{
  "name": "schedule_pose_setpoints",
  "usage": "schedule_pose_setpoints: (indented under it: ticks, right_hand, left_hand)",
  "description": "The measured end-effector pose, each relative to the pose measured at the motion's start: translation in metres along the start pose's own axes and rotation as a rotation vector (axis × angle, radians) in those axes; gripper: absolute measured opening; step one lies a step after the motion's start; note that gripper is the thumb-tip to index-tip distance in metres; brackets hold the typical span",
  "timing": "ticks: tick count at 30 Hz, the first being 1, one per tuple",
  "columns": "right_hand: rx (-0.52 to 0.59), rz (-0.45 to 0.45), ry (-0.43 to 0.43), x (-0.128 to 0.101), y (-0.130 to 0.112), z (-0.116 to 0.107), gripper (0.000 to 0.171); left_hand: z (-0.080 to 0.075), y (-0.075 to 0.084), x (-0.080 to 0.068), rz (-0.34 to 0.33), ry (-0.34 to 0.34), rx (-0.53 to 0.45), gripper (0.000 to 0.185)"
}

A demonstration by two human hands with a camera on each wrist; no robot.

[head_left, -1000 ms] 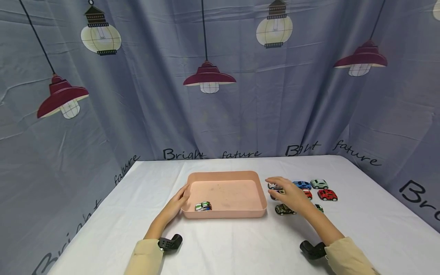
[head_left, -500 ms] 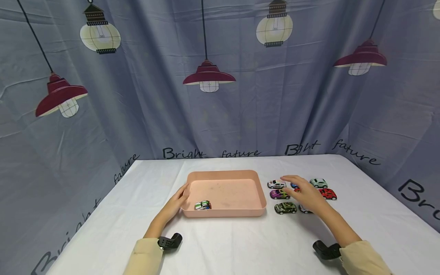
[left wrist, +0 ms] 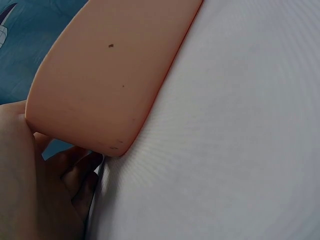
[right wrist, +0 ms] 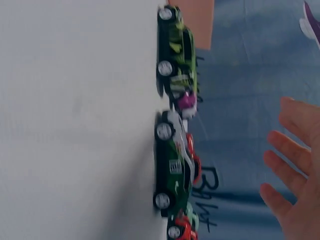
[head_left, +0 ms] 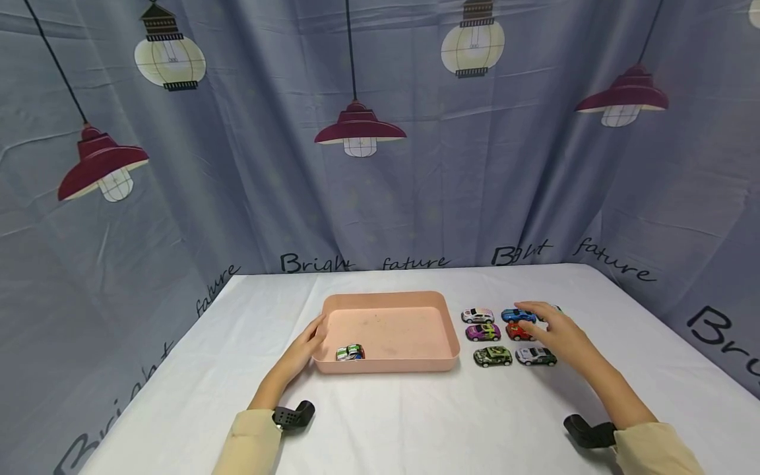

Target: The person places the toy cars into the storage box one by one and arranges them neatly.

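My left hand (head_left: 301, 351) holds the left wall of a shallow pink tray (head_left: 386, 365), its thumb at the rim and its other fingers outside. A green-and-white toy car (head_left: 350, 352) lies in the tray's near left corner. My right hand (head_left: 561, 336) hovers over the toy cars on the right, fingers spread and nothing held. Nearest its fingertips are a blue car (head_left: 518, 315) and a red car (head_left: 520, 331). A silver-and-green car (right wrist: 172, 165) stands below it. The hand hides most of the cars at the far right.
Left of the right hand stand a white car (head_left: 477, 316), a purple car (head_left: 483, 332) and a camouflage green car (head_left: 492, 356). A white cloth (head_left: 404, 422) covers the table. Behind it hangs a grey-blue curtain (head_left: 404, 198) printed with lamps.
My right hand has moved rightward across the cars, uncovering the white, purple, blue and silver-and-green ones. The left hand and tray stay in place.
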State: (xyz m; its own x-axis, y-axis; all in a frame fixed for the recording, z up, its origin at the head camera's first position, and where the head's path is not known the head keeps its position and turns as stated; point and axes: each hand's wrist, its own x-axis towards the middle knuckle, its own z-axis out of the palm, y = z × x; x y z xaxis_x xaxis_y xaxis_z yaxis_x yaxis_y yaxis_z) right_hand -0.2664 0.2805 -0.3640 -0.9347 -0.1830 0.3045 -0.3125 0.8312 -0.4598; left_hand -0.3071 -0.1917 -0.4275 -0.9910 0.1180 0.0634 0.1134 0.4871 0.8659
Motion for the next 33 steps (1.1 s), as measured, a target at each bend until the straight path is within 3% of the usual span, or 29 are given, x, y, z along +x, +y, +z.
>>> schedule_pose_setpoints:
  ticks: [8,19,33]
  right_hand:
    - [0.015,-0.008,0.045,-0.006,0.024,-0.012,0.047]
    - [-0.030,0.013,0.142,-0.013,0.059,-0.006,0.039]
    - [-0.006,0.091,0.038,-0.020,0.088,0.013,0.048]
  left_hand:
    - [0.000,-0.001,0.000,0.003,0.005,-0.001,0.054]
    - [0.001,-0.002,0.000,-0.014,0.012,-0.002,0.055]
    - [-0.001,0.001,-0.001,-0.005,-0.002,-0.009,0.055]
